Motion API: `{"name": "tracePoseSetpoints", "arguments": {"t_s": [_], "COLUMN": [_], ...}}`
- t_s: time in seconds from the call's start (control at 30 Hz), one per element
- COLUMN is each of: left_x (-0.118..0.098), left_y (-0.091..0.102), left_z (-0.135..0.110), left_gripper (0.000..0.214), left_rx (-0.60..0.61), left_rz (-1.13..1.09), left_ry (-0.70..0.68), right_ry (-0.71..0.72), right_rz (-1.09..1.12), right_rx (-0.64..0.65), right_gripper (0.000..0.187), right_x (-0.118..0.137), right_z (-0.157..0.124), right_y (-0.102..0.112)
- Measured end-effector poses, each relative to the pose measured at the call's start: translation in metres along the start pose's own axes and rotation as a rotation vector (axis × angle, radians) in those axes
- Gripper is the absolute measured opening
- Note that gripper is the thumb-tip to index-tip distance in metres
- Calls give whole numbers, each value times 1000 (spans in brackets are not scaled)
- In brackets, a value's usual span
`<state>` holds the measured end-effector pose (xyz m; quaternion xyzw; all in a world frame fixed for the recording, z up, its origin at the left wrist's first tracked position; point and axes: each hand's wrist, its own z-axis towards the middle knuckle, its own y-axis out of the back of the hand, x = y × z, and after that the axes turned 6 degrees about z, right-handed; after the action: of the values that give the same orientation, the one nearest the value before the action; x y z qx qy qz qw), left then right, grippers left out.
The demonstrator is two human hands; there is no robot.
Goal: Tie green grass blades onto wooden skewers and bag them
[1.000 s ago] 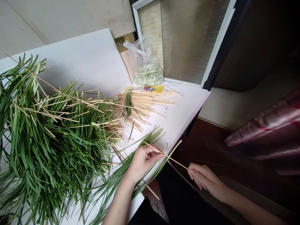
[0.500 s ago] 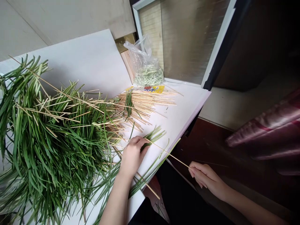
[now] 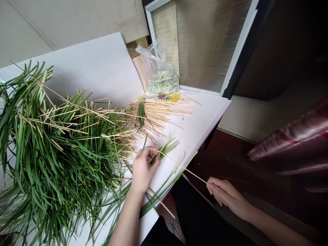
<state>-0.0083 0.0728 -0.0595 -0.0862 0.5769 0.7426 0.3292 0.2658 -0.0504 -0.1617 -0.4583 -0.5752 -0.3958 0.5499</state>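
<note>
While right hand [image 3: 222,193] holds skewer [image 3: 194,175], left hand [image 3: 143,169] touches green stalks [image 3: 168,148]

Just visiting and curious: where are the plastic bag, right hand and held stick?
Plastic bag [image 3: 160,70]: head view, its front.
Right hand [image 3: 226,195]: head view, its back.
Held stick [image 3: 178,165]: head view, near its middle.

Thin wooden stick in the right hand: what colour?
The stick is pale tan, clearest in head view.

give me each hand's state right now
Left hand: fingers curled at the green stalks; whether it grips them cannot be told.
Right hand: closed, holding a thin wooden stick.
</note>
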Motion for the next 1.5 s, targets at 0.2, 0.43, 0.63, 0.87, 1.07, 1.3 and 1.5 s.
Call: {"name": "tracePoseSetpoints", "arguments": {"t_s": [0.2,0.43,0.63,0.87,1.07,1.3,1.5], "left_x": [5,3,3,-1,-1,-1,-2], "left_y": [-4,-3,-3,-1,-2,-2,-1], "left_z": [2,4,4,5,5,5,4], "left_gripper": [21,26,32,34,32,30,28], "left_rx": [-14,20,61,103,98,94,89], "left_rz": [-418,-619,-655,-733,-727,-742,-713], "left_ry": [139,226,297,317,307,304,302], "right_ry": [-2,-2,-13,-26,-28,-29,-28], "right_rz": [0,-6,8,11,5,-2,12], "right_rx": [-1,-5,-9,-19,-23,-27,-29], "right_gripper": [48,48,47,47,47,46,47], "right_x": [1,1,3,-2,-3,-4,-3], "right_z": [0,0,-1,-1,-1,-2,-2], "right_y": [-1,-1,0,0,0,1,0]}}
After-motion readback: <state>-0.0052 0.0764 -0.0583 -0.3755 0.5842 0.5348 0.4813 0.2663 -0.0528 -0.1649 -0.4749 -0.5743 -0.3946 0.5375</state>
